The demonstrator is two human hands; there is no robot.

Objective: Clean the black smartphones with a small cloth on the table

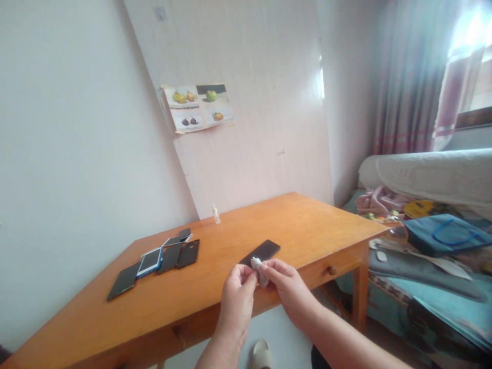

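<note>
Both hands meet at the near edge of the wooden table (246, 225). My left hand (237, 289) pinches one side of a small crumpled greyish-white cloth or tissue (261, 274). My right hand (286, 284) pinches its other side. Just beyond the fingers a dark phone (267, 249) lies flat on the tabletop, its near end partly hidden by my hands.
On the table's left lie several phones and tablets, among them a black tablet (125, 281) and a blue-edged white device (150, 261). A small clear pump bottle (216, 215) stands at the back edge. To the right, a sofa (423, 174) holds a blue bag (446, 233).
</note>
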